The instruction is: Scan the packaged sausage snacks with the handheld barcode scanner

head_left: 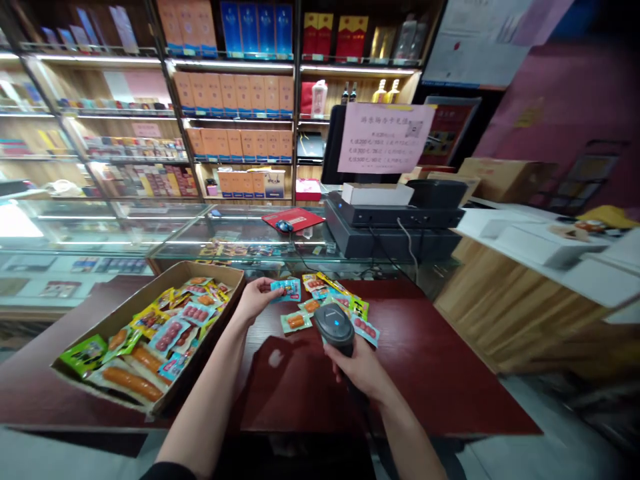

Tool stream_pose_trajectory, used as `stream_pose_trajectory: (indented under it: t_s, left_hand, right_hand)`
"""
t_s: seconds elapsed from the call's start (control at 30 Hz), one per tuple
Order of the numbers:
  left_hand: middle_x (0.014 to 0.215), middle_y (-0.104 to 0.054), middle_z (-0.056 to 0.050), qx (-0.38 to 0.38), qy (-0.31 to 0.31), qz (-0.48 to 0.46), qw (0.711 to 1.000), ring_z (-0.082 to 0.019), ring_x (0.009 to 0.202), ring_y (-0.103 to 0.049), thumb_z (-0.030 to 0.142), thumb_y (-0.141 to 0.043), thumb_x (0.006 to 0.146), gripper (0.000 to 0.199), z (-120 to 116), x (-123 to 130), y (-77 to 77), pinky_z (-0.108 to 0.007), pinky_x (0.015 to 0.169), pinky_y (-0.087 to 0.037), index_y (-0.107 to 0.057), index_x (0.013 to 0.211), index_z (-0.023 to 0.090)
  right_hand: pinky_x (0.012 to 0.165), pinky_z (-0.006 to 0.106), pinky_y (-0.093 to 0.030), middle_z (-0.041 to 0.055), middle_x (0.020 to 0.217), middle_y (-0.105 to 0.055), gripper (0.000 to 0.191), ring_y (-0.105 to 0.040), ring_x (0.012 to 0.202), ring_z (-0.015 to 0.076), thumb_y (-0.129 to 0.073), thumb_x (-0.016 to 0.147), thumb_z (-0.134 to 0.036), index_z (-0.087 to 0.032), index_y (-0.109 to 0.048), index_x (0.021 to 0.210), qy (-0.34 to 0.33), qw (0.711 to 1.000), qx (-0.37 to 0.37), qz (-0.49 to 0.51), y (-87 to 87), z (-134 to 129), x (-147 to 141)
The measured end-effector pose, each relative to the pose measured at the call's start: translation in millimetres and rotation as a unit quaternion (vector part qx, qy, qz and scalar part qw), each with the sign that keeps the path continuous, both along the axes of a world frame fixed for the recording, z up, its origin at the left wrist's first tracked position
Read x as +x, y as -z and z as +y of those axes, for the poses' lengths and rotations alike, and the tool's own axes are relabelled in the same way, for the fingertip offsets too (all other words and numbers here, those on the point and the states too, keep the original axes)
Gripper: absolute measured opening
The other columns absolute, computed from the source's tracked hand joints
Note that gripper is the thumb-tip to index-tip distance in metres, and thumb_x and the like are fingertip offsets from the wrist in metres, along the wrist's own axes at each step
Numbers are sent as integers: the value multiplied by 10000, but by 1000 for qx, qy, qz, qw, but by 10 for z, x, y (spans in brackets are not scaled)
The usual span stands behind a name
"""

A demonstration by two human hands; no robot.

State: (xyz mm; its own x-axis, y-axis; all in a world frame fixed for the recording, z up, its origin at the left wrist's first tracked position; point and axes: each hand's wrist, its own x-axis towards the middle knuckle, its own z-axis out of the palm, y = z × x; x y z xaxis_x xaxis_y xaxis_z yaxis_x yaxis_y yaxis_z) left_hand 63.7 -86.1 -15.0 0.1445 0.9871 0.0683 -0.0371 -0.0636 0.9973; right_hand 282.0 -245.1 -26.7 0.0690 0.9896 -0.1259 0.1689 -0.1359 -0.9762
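Note:
Between the fingertips of my left hand (256, 300) is a small blue snack packet (287, 290), held above the dark red table (295, 393). My right hand (361, 365) is wrapped round the handle of a dark grey barcode scanner (334, 325), with a blue light glowing on its top. Beyond the scanner lies a loose pile of snack packets, among them a sausage packet (296, 321) and a packet of pinkish round pieces (365, 329). The scanner hides part of this pile. Left of my left arm stands an open cardboard box (235, 280) holding many wrapped sausages and snack packets.
Behind the table runs a glass display counter (240, 227) with a red mat (293, 219) and a computer mouse. A monitor with a pink paper sign (385, 137) stands over a black cash drawer (390, 233). Cables hang nearby. Shelves of boxed goods (233, 93) line the back.

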Motion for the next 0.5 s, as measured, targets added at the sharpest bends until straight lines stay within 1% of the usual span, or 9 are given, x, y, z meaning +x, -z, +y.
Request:
stream_pose_trajectory:
  t_s: [0.07, 0.17, 0.27, 0.33, 0.43, 0.5]
  left_hand:
    - [743, -730, -42, 14, -32, -12, 999, -176, 688, -676, 459, -883, 483, 504, 28, -287, -118, -303, 725, -529, -661, 812, 149]
    - [743, -728, -38, 38, -92, -13, 995, -175, 695, -672, 458, -893, 460, 532, 30, -788, -298, -300, 726, -530, -660, 824, 147]
    - [731, -718, -40, 56, -171, -6, 984, -173, 683, -665, 470, -895, 452, 559, -50, -1325, -452, -300, 710, -534, -661, 831, 132]
    - [754, -718, -48, 64, -223, -1, 973, -169, 686, -663, 475, -887, 476, 570, -144, -1652, -536, -287, 688, -529, -670, 867, 123]
    - [802, -721, -63, 71, -285, 22, 956, -159, 700, -657, 466, -876, 514, 572, -294, -2001, -635, -257, 655, -511, -687, 926, 116]
    - [803, -717, -63, 73, -304, 26, 950, -152, 694, -649, 463, -878, 511, 573, -359, -2106, -670, -247, 640, -501, -691, 926, 115]
  right_hand:
    - [394, 245, -410, -71, 465, -535, 371, -501, 371, 126, -682, 709, -505, -226, -472, 833, -19, 1000, -2, -4, -54, 71, -101]
    - [397, 242, -412, -67, 467, -540, 376, -515, 374, 127, -660, 709, -525, -217, -480, 826, -49, 999, -4, -21, -129, 191, -280]
    - [406, 241, -428, -60, 484, -553, 360, -530, 383, 126, -645, 721, -518, -207, -492, 820, -81, 996, -9, -43, -166, 317, -477]
    - [416, 242, -439, -50, 493, -565, 348, -546, 396, 130, -641, 730, -511, -203, -496, 801, -107, 993, -10, -58, -168, 394, -602]
    - [436, 247, -456, -42, 499, -576, 340, -567, 415, 139, -633, 750, -507, -198, -502, 803, -139, 988, -2, -73, -145, 484, -748]
    - [439, 249, -459, -42, 502, -577, 339, -569, 417, 141, -624, 763, -508, -196, -501, 814, -151, 985, 2, -78, -121, 523, -804]
